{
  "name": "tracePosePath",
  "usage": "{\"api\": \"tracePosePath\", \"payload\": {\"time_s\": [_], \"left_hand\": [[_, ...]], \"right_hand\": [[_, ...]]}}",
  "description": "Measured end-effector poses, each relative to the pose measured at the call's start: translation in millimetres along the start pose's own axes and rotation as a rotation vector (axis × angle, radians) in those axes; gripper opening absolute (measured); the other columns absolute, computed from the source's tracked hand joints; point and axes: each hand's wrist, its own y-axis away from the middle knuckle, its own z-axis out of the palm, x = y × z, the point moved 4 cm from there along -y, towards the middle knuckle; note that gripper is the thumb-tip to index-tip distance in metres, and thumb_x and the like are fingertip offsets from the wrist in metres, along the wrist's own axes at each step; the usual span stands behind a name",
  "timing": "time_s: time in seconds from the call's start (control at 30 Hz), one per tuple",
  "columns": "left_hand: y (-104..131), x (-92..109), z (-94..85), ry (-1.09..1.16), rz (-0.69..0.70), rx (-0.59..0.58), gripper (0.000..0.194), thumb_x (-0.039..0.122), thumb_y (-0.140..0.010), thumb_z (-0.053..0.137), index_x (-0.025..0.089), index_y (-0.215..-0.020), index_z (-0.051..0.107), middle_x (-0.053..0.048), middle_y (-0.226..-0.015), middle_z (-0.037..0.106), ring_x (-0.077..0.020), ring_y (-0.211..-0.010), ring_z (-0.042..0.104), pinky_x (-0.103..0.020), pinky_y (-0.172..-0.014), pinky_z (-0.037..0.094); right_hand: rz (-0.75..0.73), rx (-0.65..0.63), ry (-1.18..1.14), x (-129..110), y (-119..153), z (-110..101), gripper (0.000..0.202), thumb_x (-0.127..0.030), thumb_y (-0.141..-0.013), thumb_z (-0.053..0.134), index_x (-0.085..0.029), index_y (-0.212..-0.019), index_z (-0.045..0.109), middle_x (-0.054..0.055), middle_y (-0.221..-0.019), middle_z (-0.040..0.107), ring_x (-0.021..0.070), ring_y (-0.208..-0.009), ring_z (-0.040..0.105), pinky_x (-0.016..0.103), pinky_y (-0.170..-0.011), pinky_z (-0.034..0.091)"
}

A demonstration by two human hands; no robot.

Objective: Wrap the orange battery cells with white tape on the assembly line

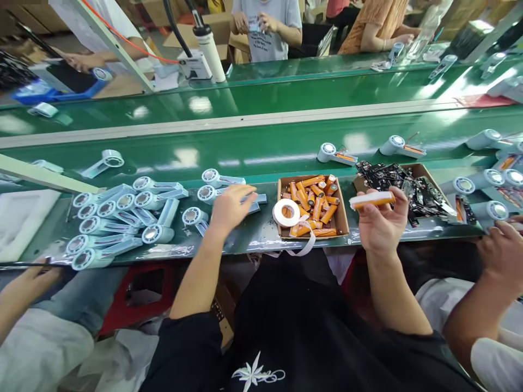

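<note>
Between thumb and fingers, my right hand (382,223) holds an orange battery (372,200) with a white strip along its top, just right of the battery box. My left hand (232,209) reaches over light-blue handheld fan bodies (220,178) left of the box; its thumb and fingers are apart at the tips, and nothing shows clearly in its grasp. An open cardboard box (344,220) of orange batteries stands between my hands. On its left edge lies a roll of white tape (278,213), its loose end hanging over the table edge.
Several fan bodies (107,208) lie in a cluster at the left. A box of black circuit boards (408,190) stands behind my right hand. Co-workers' hands are at both sides. More fans (327,152) sit on the green belt (261,144); people work across it.
</note>
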Motion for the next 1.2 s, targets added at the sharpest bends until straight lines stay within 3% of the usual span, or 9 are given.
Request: {"api": "tracePosePath", "payload": {"time_s": [0.07, 0.17, 0.3, 0.4, 0.5, 0.6, 0.73, 0.87, 1.2], "left_hand": [[-19, -46, -13.3, -0.176, -0.100, -0.068, 0.037, 0.037, -0.104, 0.049, 0.019, -0.119, 0.078, -0.008, -0.128, 0.075, -0.0270, -0.124, 0.063, -0.045, -0.114, 0.046], [-47, -111, -16.0, -0.407, -0.159, -0.379, 0.036, 0.037, -0.099, 0.054, 0.023, -0.122, 0.077, -0.005, -0.147, 0.064, -0.0322, -0.132, 0.055, -0.049, -0.115, 0.041], [-88, -145, -4.4, -0.498, -0.088, -0.610, 0.035, 0.027, -0.089, 0.062, 0.022, -0.120, 0.078, -0.008, -0.145, 0.064, -0.0280, -0.120, 0.062, -0.040, -0.109, 0.045], [-126, -126, 11.4, -0.489, 0.004, -0.556, 0.036, 0.025, -0.090, 0.060, 0.025, -0.123, 0.076, -0.006, -0.142, 0.065, -0.0266, -0.121, 0.060, -0.039, -0.109, 0.045], [-161, -87, 37.0, -0.431, 0.148, -0.494, 0.038, 0.029, -0.097, 0.055, 0.028, -0.130, 0.072, -0.003, -0.152, 0.057, -0.0258, -0.132, 0.053, -0.039, -0.113, 0.043], [-186, -54, 67.3, -0.402, 0.233, -0.520, 0.035, 0.025, -0.095, 0.057, 0.027, -0.126, 0.073, -0.002, -0.153, 0.057, -0.0243, -0.137, 0.047, -0.038, -0.115, 0.042], [-206, -38, 97.6, -0.405, 0.214, -0.595, 0.023, 0.016, -0.080, 0.068, 0.021, -0.099, 0.079, -0.008, -0.131, 0.070, -0.0275, -0.131, 0.052, -0.047, -0.116, 0.041], [-216, -40, 105.0, -0.388, 0.149, -0.615, 0.018, 0.014, -0.073, 0.072, 0.019, -0.088, 0.080, -0.016, -0.111, 0.075, -0.0346, -0.126, 0.057, -0.047, -0.106, 0.049], [-229, -43, 94.6, -0.177, 0.091, -0.658, 0.018, 0.033, -0.076, 0.073, 0.030, -0.092, 0.081, 0.003, -0.112, 0.080, -0.0192, -0.099, 0.070, -0.024, -0.087, 0.048]], "right_hand": [[0.011, 0.024, -0.006, 6, 10, -13, 0.059, -0.027, -0.071, 0.090, -0.037, -0.122, 0.063, -0.001, -0.106, 0.076, 0.0230, -0.099, 0.077, 0.049, -0.093, 0.064], [0.033, 0.060, 0.010, 9, 15, -32, 0.060, -0.025, -0.069, 0.091, -0.035, -0.122, 0.064, 0.000, -0.102, 0.078, 0.0250, -0.100, 0.078, 0.051, -0.090, 0.065], [0.034, 0.072, -0.002, 1, 6, -38, 0.054, -0.024, -0.067, 0.092, -0.031, -0.114, 0.066, 0.000, -0.097, 0.080, 0.0257, -0.096, 0.079, 0.051, -0.088, 0.066], [-0.013, 0.001, -0.017, -7, -18, -11, 0.048, -0.025, -0.069, 0.092, -0.030, -0.110, 0.068, 0.000, -0.095, 0.081, 0.0250, -0.095, 0.080, 0.048, -0.088, 0.066], [-0.048, -0.158, 0.036, -5, -57, 40, 0.046, -0.028, -0.070, 0.092, -0.028, -0.110, 0.070, 0.001, -0.098, 0.081, 0.0238, -0.097, 0.080, 0.044, -0.090, 0.066], [0.004, -0.385, 0.101, 17, -99, 100, 0.044, -0.033, -0.073, 0.090, -0.023, -0.111, 0.070, 0.003, -0.096, 0.081, 0.0207, -0.089, 0.079, 0.040, -0.086, 0.065], [0.075, -0.605, 0.221, 62, -139, 154, 0.043, -0.033, -0.076, 0.085, -0.019, -0.114, 0.070, 0.003, -0.091, 0.081, 0.0179, -0.084, 0.077, 0.036, -0.086, 0.063], [0.086, -0.711, 0.437, 104, -158, 175, 0.035, -0.027, -0.078, 0.080, -0.020, -0.111, 0.070, 0.002, -0.094, 0.082, 0.0182, -0.087, 0.078, 0.035, -0.089, 0.061], [0.066, -0.839, 0.647, 154, -170, 188, 0.028, -0.023, -0.080, 0.075, -0.020, -0.107, 0.068, 0.001, -0.092, 0.082, 0.0176, -0.085, 0.077, 0.031, -0.084, 0.061]]}}
